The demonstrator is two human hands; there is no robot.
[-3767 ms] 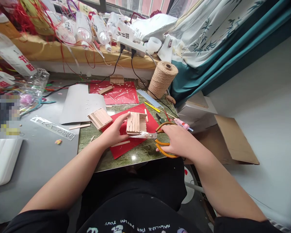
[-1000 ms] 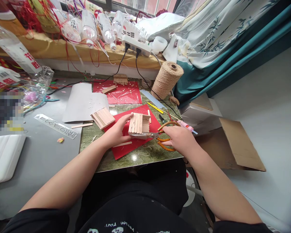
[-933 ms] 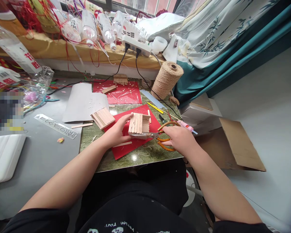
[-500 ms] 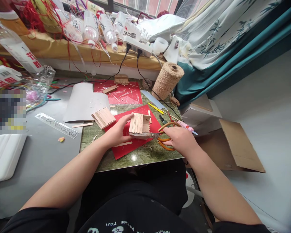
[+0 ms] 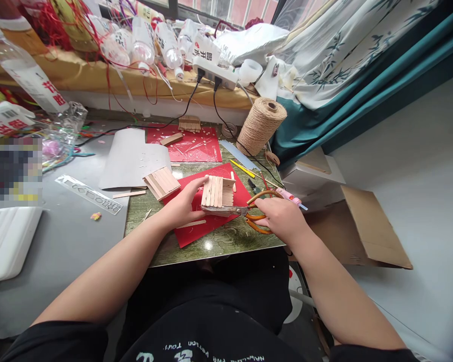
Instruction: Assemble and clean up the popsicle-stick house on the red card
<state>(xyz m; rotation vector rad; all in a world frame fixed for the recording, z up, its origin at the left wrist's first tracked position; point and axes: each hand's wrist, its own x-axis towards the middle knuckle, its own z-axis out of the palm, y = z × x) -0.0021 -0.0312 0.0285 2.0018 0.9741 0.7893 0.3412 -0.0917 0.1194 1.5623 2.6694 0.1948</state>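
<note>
A small box made of popsicle sticks (image 5: 213, 192) is gripped at its left side by my left hand (image 5: 183, 205), thumb at the upper edge. My right hand (image 5: 283, 216) is closed around the orange handles of a pair of scissors (image 5: 265, 193). The scissor blades lie along the box's near edge, at the stick ends. Beneath the box is a red sheet (image 5: 191, 235) with a loose popsicle stick (image 5: 192, 223) on it. To the left of my left hand sits a second popsicle-stick piece (image 5: 162, 183).
A twine spool (image 5: 262, 125) stands at the back right, near a yellow pen (image 5: 242, 168) and a glue gun (image 5: 287, 196). Behind lies another red sheet (image 5: 211, 146) with scraps. Left are a grey-white sheet (image 5: 124, 156) and a stencil ruler (image 5: 88, 193). A power strip (image 5: 215, 72) rests on the ledge.
</note>
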